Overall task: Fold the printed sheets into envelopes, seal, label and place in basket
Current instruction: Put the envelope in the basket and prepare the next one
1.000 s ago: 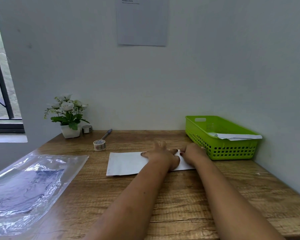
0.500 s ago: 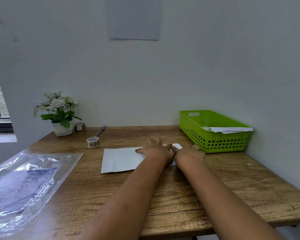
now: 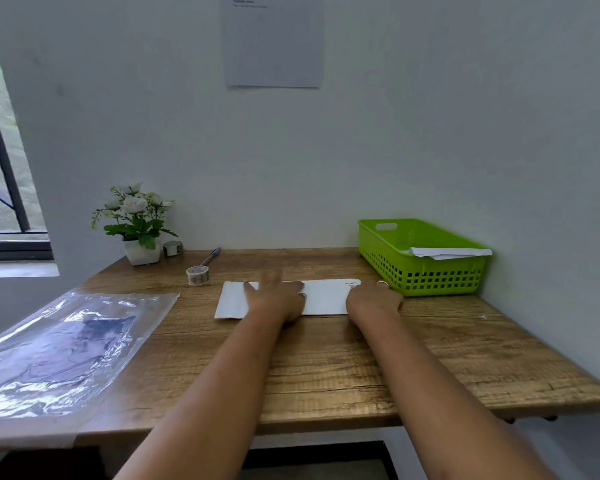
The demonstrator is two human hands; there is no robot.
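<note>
A white envelope (image 3: 323, 296) lies flat on the wooden desk (image 3: 326, 358), long side toward me. My left hand (image 3: 276, 297) presses flat on its left-middle part, fingers spread. My right hand (image 3: 373, 299) rests on its right end, palm down, a ring on one finger. A small reddish mark shows at the envelope's far right corner. The green plastic basket (image 3: 423, 271) stands at the back right and holds folded white paper (image 3: 447, 252). A roll of patterned tape (image 3: 197, 274) and a pen (image 3: 211, 256) lie behind the envelope on the left.
A clear plastic sleeve (image 3: 63, 344) with dark sheets covers the desk's left side. A potted white flower (image 3: 137, 223) and a second small tape roll (image 3: 172, 248) stand at the back left. A paper notice (image 3: 274, 39) hangs on the wall. The window is at the far left.
My hands were together near the envelope's right end. Now the left hand has slid left along the envelope and the right one sits at the right end, so they are apart.
</note>
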